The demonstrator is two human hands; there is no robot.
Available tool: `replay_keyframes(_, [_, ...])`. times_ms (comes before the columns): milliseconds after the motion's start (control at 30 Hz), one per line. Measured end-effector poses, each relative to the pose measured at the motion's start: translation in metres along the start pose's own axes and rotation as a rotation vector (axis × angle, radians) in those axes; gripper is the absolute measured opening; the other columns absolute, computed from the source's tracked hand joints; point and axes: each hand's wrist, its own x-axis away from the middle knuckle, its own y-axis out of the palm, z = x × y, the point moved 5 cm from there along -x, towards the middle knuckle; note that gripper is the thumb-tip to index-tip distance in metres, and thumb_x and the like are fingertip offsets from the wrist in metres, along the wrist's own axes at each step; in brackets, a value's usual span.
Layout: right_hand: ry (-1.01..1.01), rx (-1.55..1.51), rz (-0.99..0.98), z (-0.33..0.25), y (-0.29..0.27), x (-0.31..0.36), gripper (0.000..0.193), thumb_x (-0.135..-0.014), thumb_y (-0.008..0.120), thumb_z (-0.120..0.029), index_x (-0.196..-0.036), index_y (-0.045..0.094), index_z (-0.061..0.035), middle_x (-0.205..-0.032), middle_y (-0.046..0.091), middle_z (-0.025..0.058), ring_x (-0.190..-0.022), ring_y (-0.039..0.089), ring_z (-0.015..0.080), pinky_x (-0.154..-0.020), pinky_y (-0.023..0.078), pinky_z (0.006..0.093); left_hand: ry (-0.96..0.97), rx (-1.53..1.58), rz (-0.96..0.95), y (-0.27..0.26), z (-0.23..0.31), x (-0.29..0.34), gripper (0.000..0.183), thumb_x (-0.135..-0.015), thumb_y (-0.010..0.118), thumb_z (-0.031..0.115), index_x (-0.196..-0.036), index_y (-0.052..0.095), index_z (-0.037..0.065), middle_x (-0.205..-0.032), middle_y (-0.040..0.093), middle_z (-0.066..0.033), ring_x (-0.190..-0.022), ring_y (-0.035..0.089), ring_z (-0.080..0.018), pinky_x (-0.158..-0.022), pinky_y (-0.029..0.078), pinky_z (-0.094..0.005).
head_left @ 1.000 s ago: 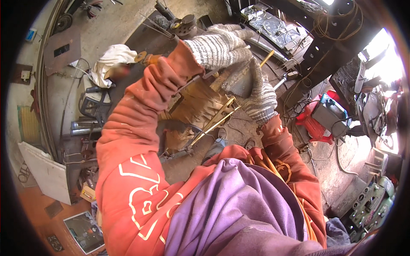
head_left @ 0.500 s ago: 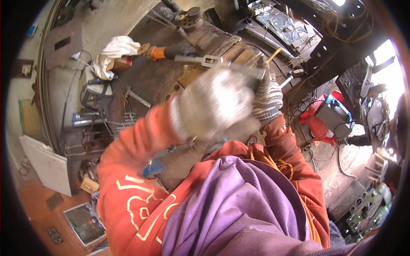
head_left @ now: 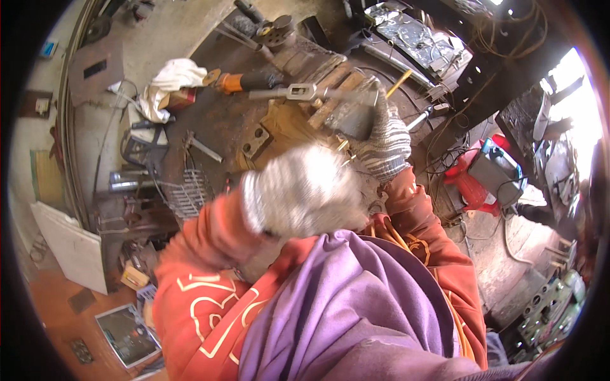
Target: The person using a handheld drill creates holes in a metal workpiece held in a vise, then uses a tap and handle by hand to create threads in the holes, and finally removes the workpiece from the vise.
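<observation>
A white knitted glove covers my left hand (head_left: 308,190), which hangs above the bench in front of my body. Motion blurs its fingers, so whether it holds anything does not show. My right hand (head_left: 387,143), in a grey-and-white striped glove, is closed at the right end of a long steel tap wrench (head_left: 301,92) with a slotted middle. The exact grip is partly hidden. Just below that handle is a dark, square-faced metal block (head_left: 352,119), beside the right fingers. Further left lies a small metal piece with two holes (head_left: 255,141), next to a brown cloth or paper (head_left: 283,120).
An orange-and-black tool (head_left: 241,82) and a white cloth (head_left: 181,76) lie at the far left. A hammer (head_left: 204,148) and a wire rack (head_left: 185,190) sit nearer. A yellow stick (head_left: 399,82) rises beyond my right hand. A red machine (head_left: 473,184) stands at the right.
My left hand has moved down and slightly left, away from the tap wrench, uncovering the block and the two-holed piece. The wrench and my right hand have shifted slightly left.
</observation>
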Motion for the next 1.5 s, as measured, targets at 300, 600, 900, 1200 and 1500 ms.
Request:
replay_keyframes(300, [-0.095, -0.016, 0.022, -0.003, 0.005, -0.001, 0.122, -0.070, 0.099, -0.042, -0.166, 0.031, -0.0103, -0.130, 0.065, 0.0272, -0.108, 0.070, 0.0449, -0.089, 0.058, 0.0488, -0.108, -0.621, 0.117, -0.072, -0.132, 0.015, 0.019, -0.100, 0.065, 0.019, -0.112, 0.074, 0.007, -0.107, 0.075, -0.0159, -0.096, 0.073, -0.0354, -0.084, 0.059, -0.0471])
replay_keyframes(600, [0.012, 0.008, 0.014, -0.008, -0.002, -0.001, 0.124, -0.072, 0.098, -0.042, -0.168, 0.027, -0.0092, -0.140, 0.062, 0.0273, -0.119, 0.068, 0.0450, -0.097, 0.057, 0.0475, -0.102, 0.697, 0.307, 0.009, 0.031, 0.049, 0.034, -0.103, 0.070, 0.028, -0.129, 0.070, 0.007, -0.124, 0.071, -0.0099, -0.113, 0.068, -0.0234, -0.098, 0.055, -0.0434])
replay_keyframes(900, [0.038, -0.012, -0.075, -0.004, 0.003, 0.003, 0.119, -0.076, 0.095, -0.040, -0.168, 0.027, -0.0080, -0.142, 0.061, 0.0287, -0.119, 0.068, 0.0455, -0.099, 0.057, 0.0470, -0.199, -0.389, 0.092, -0.062, -0.109, -0.034, 0.032, -0.096, 0.073, 0.031, -0.119, 0.079, 0.009, -0.117, 0.077, -0.0144, -0.112, 0.071, -0.0348, -0.103, 0.054, -0.0484])
replay_keyframes(1200, [-0.047, 0.011, -0.010, 0.007, 0.013, 0.007, 0.125, -0.072, 0.098, -0.042, -0.169, 0.025, -0.0109, -0.138, 0.063, 0.0290, -0.117, 0.069, 0.0441, -0.095, 0.058, 0.0470, -0.042, -0.633, 0.089, -0.070, -0.116, -0.057, 0.023, -0.094, 0.071, 0.018, -0.115, 0.079, 0.012, -0.128, 0.076, -0.0078, -0.124, 0.068, -0.0318, -0.108, 0.054, -0.0442])
replay_keyframes(1500, [-0.121, 0.040, 0.044, -0.001, 0.017, -0.002, 0.126, -0.069, 0.100, -0.040, -0.168, 0.027, -0.0124, -0.129, 0.066, 0.0267, -0.108, 0.071, 0.0423, -0.087, 0.059, 0.0492, -0.252, 0.226, 0.188, 0.047, -0.007, 0.075, 0.033, -0.100, 0.071, 0.026, -0.123, 0.070, 0.002, -0.114, 0.074, -0.0161, -0.109, 0.071, -0.0310, -0.098, 0.054, -0.0430])
